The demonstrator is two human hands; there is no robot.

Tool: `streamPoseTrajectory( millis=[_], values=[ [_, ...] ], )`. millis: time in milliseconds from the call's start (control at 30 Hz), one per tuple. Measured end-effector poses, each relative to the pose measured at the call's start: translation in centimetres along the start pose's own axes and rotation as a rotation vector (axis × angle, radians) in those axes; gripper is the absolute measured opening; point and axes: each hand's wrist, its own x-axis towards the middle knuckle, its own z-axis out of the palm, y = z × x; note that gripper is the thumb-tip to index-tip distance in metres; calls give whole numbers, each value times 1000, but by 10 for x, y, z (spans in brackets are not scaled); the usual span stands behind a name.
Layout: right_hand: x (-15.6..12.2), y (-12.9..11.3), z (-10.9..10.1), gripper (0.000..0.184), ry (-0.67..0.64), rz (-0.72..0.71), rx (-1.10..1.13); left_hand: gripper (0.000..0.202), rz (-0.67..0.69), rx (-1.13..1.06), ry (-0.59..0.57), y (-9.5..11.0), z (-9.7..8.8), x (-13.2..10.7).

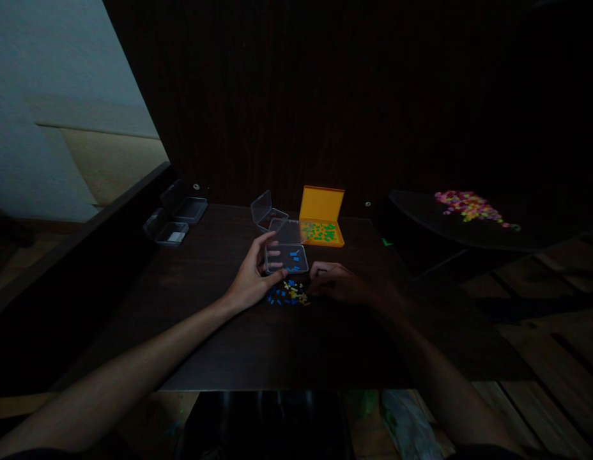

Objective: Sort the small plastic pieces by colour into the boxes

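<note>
My left hand grips the left side of a clear plastic box, fingers behind it and thumb at its front edge. The box's hinged lid stands raised, and several small blue pieces lie inside. Just in front of it, a loose pile of small yellow and blue pieces is spread on the dark table. At the pile's right edge is my right hand, its fingers curled and pinched together. Whatever may be between those fingertips is hidden in the dim light.
Behind the clear box stands an open yellow box with green pieces in it. Another clear box is beside it. Two clear boxes sit at the left. Colourful beads are heaped on a dark surface at right.
</note>
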Motion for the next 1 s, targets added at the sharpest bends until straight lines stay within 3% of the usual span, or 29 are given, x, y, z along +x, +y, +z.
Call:
streamPoseTrajectory(
  millis=[533,700,767,867,1000],
  values=[
    [2,4,8,12,82,-43,-32,76,4,-18,-5,0,0,0],
    [1,-3,1,15,94,-21,-43,77,-3,-17,-5,0,0,0],
    [1,-8,-4,15,146,3,-33,78,-4,-19,-4,1,1,0],
    [2,-17,-9,15,332,42,-33,77,-12,-27,-6,3,4,-2],
    [7,-27,-4,14,510,39,-104,73,-47,-33,-71,6,12,-10]
  ],
)
